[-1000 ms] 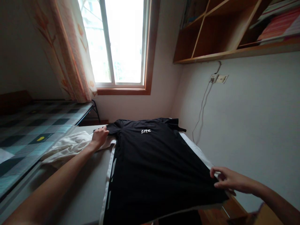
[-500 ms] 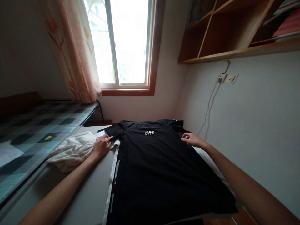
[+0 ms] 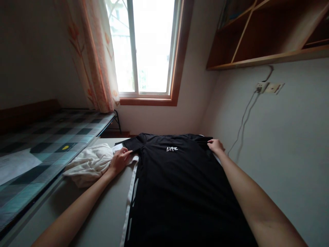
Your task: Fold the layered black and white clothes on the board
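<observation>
The bed (image 3: 77, 127), with its checked mattress, lies at the left, and the wooden shelf unit (image 3: 269, 62) hangs high on the right wall; both sit farther right in view than a second ago, as does the window (image 3: 154, 44). One upper compartment of the shelf unit holds a small bluish thing too dark to make out; the pink and white stack seen earlier in its right-hand compartment is out of view. The pale counter (image 3: 110, 212) carries the black shirt (image 3: 185, 192), spread out with its collar end toward the window and its lower hem now below the frame. A patterned curtain (image 3: 95, 58) hangs left of the window. A crumpled cream cloth (image 3: 89, 163) rests on the counter, just beside the left hand (image 3: 120, 162). That hand, clenched at the left sleeve a second ago, now lies flatter on it with one finger extended; whether its fingers pinch any fabric, I cannot tell. The right hand (image 3: 216, 146) has travelled from the shirt's lower right side up to the right sleeve, and its fingers are closed on the sleeve's edge. A white paper (image 3: 17, 165) lies on the bed. A cord (image 3: 243, 123) hangs from the wall outlet (image 3: 262, 87). White lettering (image 3: 172, 149) marks the shirt near its collar.
</observation>
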### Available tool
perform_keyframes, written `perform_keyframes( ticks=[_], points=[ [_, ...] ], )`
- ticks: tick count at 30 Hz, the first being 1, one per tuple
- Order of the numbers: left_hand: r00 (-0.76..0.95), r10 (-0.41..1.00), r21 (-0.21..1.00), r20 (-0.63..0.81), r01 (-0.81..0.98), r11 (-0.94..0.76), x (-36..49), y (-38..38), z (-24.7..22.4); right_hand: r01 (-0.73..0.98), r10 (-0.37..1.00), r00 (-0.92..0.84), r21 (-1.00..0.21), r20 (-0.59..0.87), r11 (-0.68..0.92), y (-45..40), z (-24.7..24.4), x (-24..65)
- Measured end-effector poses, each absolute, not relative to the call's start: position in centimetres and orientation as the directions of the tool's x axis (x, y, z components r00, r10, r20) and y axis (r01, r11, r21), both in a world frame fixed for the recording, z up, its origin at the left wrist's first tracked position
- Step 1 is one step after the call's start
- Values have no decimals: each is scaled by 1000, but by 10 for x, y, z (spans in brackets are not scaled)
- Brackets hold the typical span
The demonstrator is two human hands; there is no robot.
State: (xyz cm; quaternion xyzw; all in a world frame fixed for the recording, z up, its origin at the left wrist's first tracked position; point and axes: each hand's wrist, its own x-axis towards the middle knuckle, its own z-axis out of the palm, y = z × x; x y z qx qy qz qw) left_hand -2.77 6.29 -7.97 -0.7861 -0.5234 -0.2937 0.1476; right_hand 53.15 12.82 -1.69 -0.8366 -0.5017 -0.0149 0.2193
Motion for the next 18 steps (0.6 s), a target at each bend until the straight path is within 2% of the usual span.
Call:
perform_keyframes(
  ticks=[7,10,13,18],
  points=[
    [313,708,33,633,903,-428,-23,57,-73,896,884,440,-135,160,-422,106,-17,546],
    [310,714,67,628,892,-446,-21,56,-73,901,864,433,-82,257,-427,104,-12,529],
    [300,728,110,616,883,-457,-21,56,-74,945,893,326,-68,311,-321,114,-1,495],
    [299,767,191,568,859,-476,-20,56,-73,994,990,73,-85,121,-62,154,4,421]
  ],
)
